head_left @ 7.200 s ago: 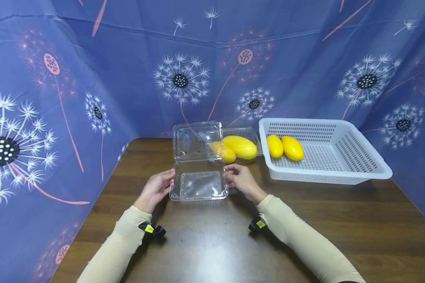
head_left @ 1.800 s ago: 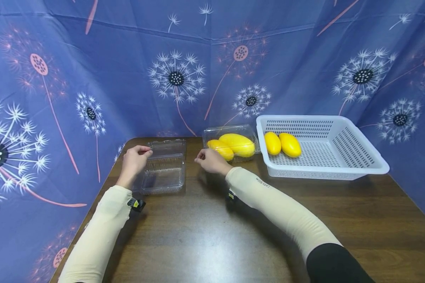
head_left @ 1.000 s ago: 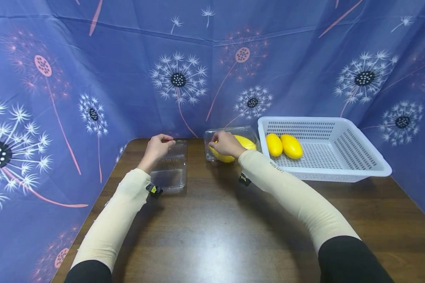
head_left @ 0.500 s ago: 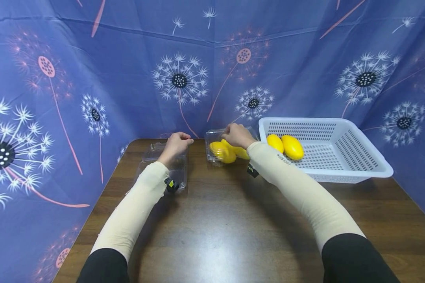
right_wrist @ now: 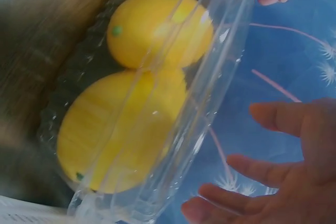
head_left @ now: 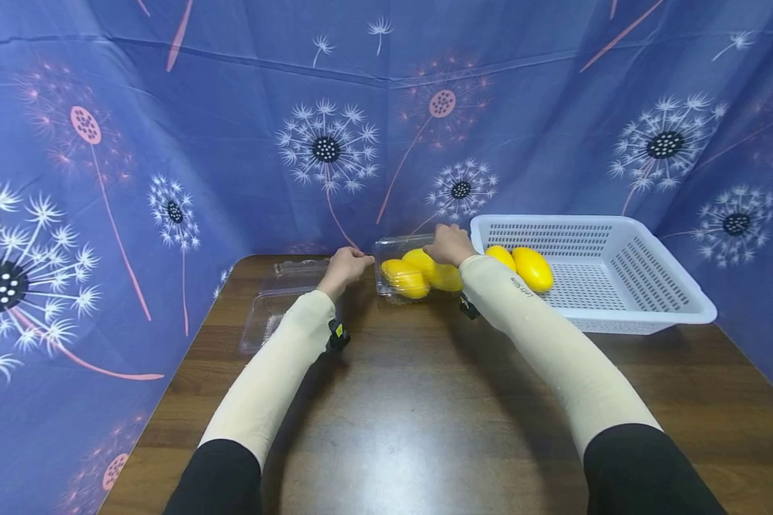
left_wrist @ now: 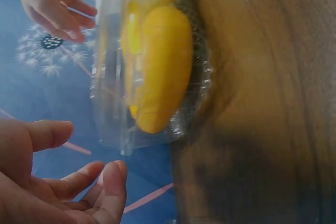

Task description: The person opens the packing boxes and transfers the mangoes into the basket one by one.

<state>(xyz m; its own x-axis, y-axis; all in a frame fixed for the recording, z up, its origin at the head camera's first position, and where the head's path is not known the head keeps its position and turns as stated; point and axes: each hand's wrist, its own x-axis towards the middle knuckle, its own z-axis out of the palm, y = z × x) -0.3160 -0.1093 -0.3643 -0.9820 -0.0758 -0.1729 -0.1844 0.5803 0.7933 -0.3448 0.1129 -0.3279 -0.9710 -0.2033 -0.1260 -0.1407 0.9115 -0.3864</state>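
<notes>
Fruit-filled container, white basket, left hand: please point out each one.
Fruit-filled container (right_wrist: 215, 66), right wrist view: its clear plastic edge.
White basket (head_left: 589, 282), head view: bare floor.
Left hand (head_left: 346, 269), head view: back of the hand.

Clear plastic box, ridged and shiny, sits toward back of worktop, just left of pale basket, covered on top; whether latched, we cannot tell. Inside we count two smooth yellow fruits, oval, lying side by side, seemingly touching; we spot small green tip on each.
</notes>
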